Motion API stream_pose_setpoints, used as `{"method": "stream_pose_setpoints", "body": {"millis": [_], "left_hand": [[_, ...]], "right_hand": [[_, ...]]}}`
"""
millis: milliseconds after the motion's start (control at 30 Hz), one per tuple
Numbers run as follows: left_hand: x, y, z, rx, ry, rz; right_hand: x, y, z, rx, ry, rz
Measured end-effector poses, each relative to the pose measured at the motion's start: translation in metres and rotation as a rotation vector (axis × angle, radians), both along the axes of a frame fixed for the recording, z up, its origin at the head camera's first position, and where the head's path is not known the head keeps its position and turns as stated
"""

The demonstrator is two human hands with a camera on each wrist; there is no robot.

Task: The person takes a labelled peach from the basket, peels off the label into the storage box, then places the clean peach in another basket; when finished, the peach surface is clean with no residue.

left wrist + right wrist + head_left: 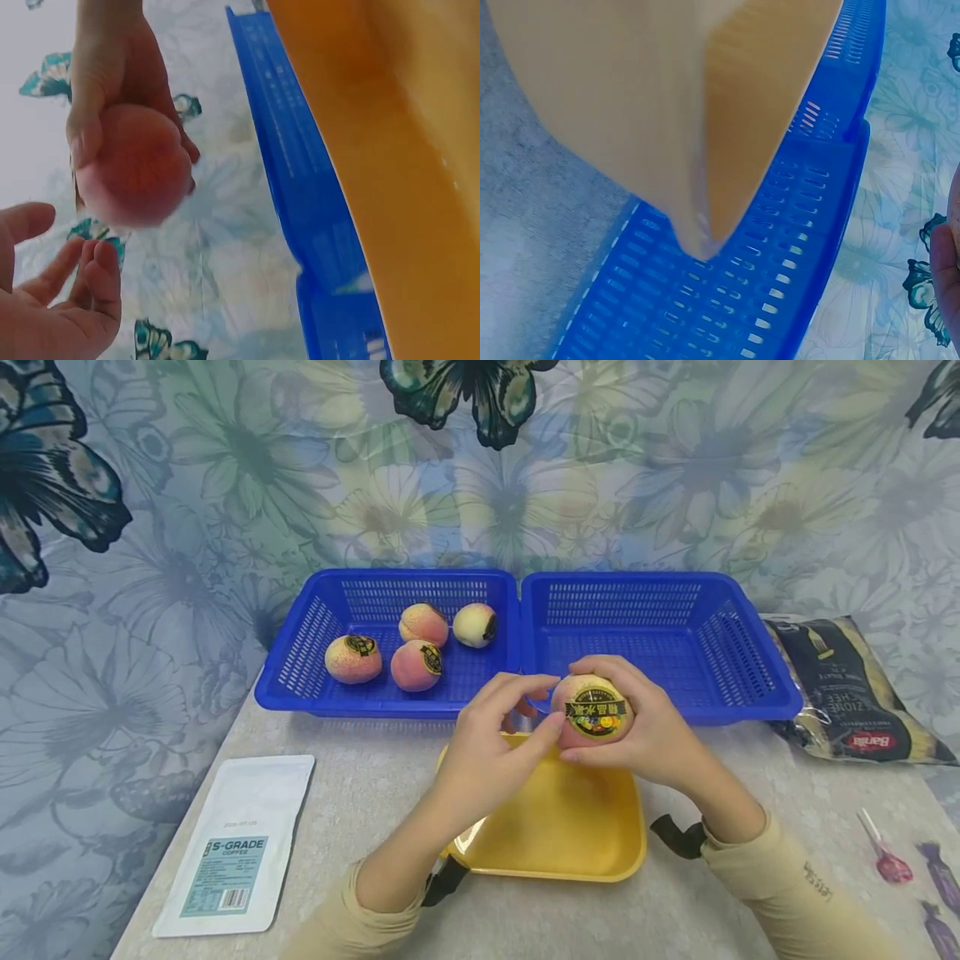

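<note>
My right hand point(648, 735) grips a peach point(595, 714) above the yellow tray point(555, 827). A black and gold sticker on the peach faces the head camera. Close to the peach's left side is my left hand point(495, 752), thumb and fingers apart. In the left wrist view, a gap shows between the left hand point(67, 315) and the peach point(139, 169). Only a little of the right hand point(946, 274) shows at the edge of the right wrist view. Several stickered peaches point(417, 666) lie in the left blue basket point(300, 697).
Beside it stands a second blue basket point(660, 668). A Barilla pasta bag point(847, 693) lies on the right, with a lollipop point(892, 866) and purple-wrapped candies point(939, 877) nearer the front. A white coffee pouch point(240, 843) lies on the left. Flowered cloth point(247, 468) hangs behind.
</note>
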State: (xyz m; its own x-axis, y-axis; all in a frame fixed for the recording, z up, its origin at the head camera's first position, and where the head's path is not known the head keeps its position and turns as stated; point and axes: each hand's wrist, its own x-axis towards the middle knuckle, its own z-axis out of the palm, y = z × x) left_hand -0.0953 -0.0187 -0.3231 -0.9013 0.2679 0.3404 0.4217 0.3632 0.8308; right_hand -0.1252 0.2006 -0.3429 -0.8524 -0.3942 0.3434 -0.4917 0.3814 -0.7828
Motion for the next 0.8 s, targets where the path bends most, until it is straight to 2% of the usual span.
{"method": "stream_pose_setpoints", "body": {"millis": [167,367,633,800], "left_hand": [[0.000,0.013,-0.001,0.035,-0.032,0.018],[0.000,0.019,-0.003,0.059,-0.070,0.021],[-0.001,0.021,-0.006,0.087,-0.082,-0.005],[-0.002,0.022,-0.005,0.134,-0.137,-0.026]], "right_hand": [[0.002,-0.001,-0.004,-0.007,-0.007,0.022],[0.004,-0.003,-0.006,0.017,-0.012,0.014],[0.006,-0.003,-0.007,0.020,-0.021,0.011],[0.006,-0.002,-0.009,0.017,-0.018,0.013]]}}
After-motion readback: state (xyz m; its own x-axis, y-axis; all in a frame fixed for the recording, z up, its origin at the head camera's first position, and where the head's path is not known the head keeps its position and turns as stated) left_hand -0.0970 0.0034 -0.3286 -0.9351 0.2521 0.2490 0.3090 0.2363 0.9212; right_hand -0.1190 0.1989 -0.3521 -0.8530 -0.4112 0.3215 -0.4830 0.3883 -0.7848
